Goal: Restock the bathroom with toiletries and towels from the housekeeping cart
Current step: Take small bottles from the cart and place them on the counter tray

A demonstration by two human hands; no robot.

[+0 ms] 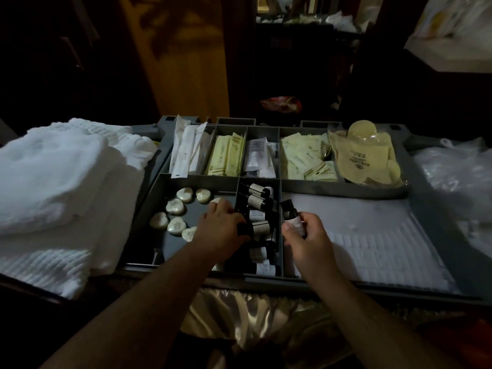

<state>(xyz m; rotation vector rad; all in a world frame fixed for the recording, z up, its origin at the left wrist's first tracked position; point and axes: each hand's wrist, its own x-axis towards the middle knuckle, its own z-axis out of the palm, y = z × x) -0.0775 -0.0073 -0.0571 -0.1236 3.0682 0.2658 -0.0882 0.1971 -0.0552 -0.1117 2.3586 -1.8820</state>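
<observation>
Towels (61, 182) sit stacked far left of the left hand (223, 227), which curls round a bottle (259, 227) lying in its cart tray (199, 179) compartment, while the right hand (306, 235) beside it grips a second bottle (290, 213) upright, seemingly gathering a bathroom set.

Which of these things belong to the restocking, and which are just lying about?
Job: bottle held by right hand; second bottle gripped by left hand; heart soaps; towels.
Lying about: red wrapper; plastic bag; satin cloth.
</observation>
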